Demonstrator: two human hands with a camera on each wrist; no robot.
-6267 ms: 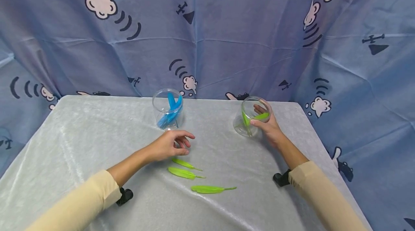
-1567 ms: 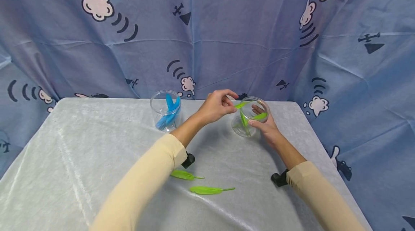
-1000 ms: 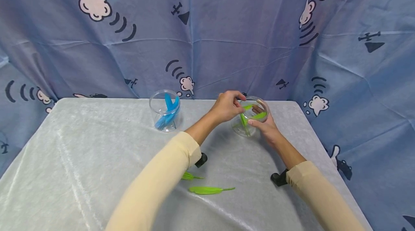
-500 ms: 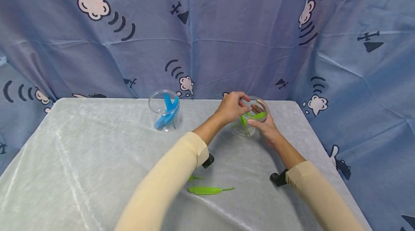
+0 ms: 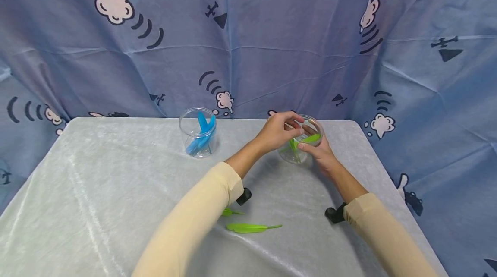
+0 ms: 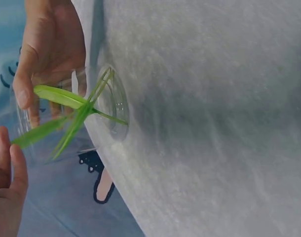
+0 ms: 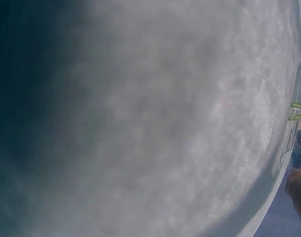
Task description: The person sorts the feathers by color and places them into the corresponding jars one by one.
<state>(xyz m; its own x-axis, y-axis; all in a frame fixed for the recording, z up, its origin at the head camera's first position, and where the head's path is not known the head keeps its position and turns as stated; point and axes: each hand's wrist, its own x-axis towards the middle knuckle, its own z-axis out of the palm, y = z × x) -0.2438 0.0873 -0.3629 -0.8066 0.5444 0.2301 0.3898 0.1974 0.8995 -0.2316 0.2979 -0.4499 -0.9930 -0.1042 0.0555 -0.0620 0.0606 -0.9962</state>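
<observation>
My right hand (image 5: 323, 152) grips a clear plastic jar (image 5: 285, 154) at the table's back right, tilting it a little; thumb and fingers wrap its side. Green feathers (image 5: 311, 138) stand crossed inside. My left hand (image 5: 276, 132) is over the jar's rim, thumb and index finger parted. In the left wrist view, one green feather (image 6: 41, 133) slants out of the jar with its tip right at the left fingertips (image 6: 18, 165). Only green stems (image 7: 299, 105) and the jar's edge show in the right wrist view. Two more green feathers lie in front, one (image 5: 248, 228) whole, another (image 5: 230, 212) partly behind the left sleeve.
A second clear jar (image 5: 184, 132) holding blue feathers (image 5: 202, 135) stands upright at the back left. Grey-white cloth (image 5: 116, 173) covers the table. A blue patterned curtain (image 5: 248, 31) hangs right behind its far edge.
My left hand has carried a green feather from the table to the right jar and lowered it in; its pinching fingers have now parted. The right hand keeps its grip on the jar.
</observation>
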